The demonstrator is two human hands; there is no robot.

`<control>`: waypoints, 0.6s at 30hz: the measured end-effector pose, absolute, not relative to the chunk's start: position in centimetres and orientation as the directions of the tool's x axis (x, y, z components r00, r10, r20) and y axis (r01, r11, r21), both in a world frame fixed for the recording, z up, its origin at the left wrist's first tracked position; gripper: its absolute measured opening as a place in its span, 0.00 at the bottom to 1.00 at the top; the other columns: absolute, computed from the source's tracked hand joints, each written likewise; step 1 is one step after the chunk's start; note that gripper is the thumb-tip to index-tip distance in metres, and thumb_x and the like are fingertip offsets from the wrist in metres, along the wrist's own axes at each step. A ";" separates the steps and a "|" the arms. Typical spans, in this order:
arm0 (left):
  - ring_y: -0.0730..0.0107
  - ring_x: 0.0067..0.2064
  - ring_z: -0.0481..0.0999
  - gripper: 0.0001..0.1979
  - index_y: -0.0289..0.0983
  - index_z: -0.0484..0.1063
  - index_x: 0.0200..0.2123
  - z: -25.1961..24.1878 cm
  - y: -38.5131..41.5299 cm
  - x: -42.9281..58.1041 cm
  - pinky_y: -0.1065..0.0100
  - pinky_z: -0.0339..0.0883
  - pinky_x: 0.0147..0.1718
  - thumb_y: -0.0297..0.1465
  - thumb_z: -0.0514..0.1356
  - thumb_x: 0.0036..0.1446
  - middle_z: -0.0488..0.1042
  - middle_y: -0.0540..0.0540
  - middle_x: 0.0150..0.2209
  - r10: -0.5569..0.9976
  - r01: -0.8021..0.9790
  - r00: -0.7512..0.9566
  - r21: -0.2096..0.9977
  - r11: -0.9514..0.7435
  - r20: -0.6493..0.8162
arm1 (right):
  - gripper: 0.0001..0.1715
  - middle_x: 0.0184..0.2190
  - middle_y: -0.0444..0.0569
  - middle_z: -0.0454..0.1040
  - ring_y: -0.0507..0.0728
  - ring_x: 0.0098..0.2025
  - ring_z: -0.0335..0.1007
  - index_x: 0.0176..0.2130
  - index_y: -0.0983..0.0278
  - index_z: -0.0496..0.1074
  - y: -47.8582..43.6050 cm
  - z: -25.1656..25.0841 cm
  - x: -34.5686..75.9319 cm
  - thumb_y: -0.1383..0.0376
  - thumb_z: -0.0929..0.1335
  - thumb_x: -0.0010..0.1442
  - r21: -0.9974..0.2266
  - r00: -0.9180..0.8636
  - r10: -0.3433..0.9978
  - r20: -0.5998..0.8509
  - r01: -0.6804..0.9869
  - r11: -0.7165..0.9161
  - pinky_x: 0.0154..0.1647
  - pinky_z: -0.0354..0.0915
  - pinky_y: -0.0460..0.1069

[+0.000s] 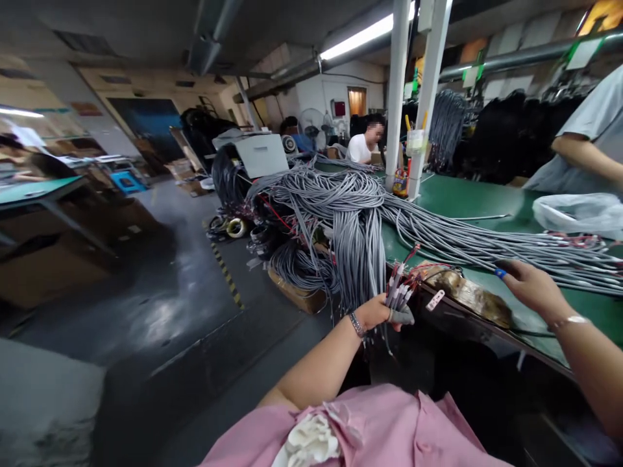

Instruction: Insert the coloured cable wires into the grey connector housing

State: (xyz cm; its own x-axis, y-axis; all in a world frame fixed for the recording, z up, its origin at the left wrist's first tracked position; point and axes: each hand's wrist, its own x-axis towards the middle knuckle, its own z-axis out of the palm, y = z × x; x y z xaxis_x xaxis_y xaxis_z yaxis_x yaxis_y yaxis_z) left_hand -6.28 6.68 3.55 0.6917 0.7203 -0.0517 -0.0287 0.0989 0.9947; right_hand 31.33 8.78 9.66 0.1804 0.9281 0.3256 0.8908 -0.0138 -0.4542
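Observation:
My left hand [382,314], with a grey covering on a finger, is closed around a bundle of grey cable ends [400,295]. White sleeves and red wires show at the tips of this bundle, which is held just off the table's front edge. My right hand [530,292] is at the near side of a long spread of grey cables [452,233] on the green table [442,194]. Its thumb and forefinger come together at one grey cable; blue tape wraps one digit. Between my hands, a brown taped pad [470,295] lies along the table edge.
A thick heap of grey cables [331,188] hangs over the table's left end, above a cardboard box [299,292] on the floor. White posts [426,97] rise from the table. A clear plastic bag [579,214] lies at right, near a standing person [591,130]. Another person [360,148] sits behind.

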 end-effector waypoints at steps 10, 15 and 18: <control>0.75 0.26 0.65 0.21 0.33 0.74 0.25 2.3 4.3 -6.5 0.73 0.60 0.27 0.47 0.68 0.44 0.66 0.52 0.21 0.795 0.250 0.601 0.927 -0.280 0.078 | 0.26 0.48 0.52 0.77 0.63 0.48 0.74 0.56 0.56 0.68 -6.2 1.5 16.6 0.53 0.68 0.60 -0.967 -0.134 0.989 0.063 0.237 0.094 0.50 0.70 0.57; 0.75 0.27 0.64 0.18 0.32 0.73 0.28 4.1 2.1 -6.7 0.73 0.59 0.28 0.43 0.62 0.54 0.68 0.51 0.24 0.755 0.255 0.609 0.842 -0.475 0.242 | 0.40 0.57 0.53 0.70 0.65 0.56 0.68 0.63 0.54 0.59 -4.2 2.4 12.8 0.55 0.72 0.56 -0.921 -0.284 0.928 0.243 0.232 0.312 0.56 0.66 0.62; 0.73 0.26 0.64 0.16 0.33 0.70 0.22 5.3 0.6 -7.0 0.71 0.58 0.28 0.39 0.60 0.54 0.67 0.51 0.22 0.751 0.269 0.556 0.778 -0.568 0.357 | 0.38 0.58 0.56 0.68 0.67 0.61 0.62 0.63 0.60 0.61 -3.3 4.5 10.5 0.54 0.71 0.58 -0.825 -0.298 0.846 0.442 0.235 0.514 0.63 0.58 0.63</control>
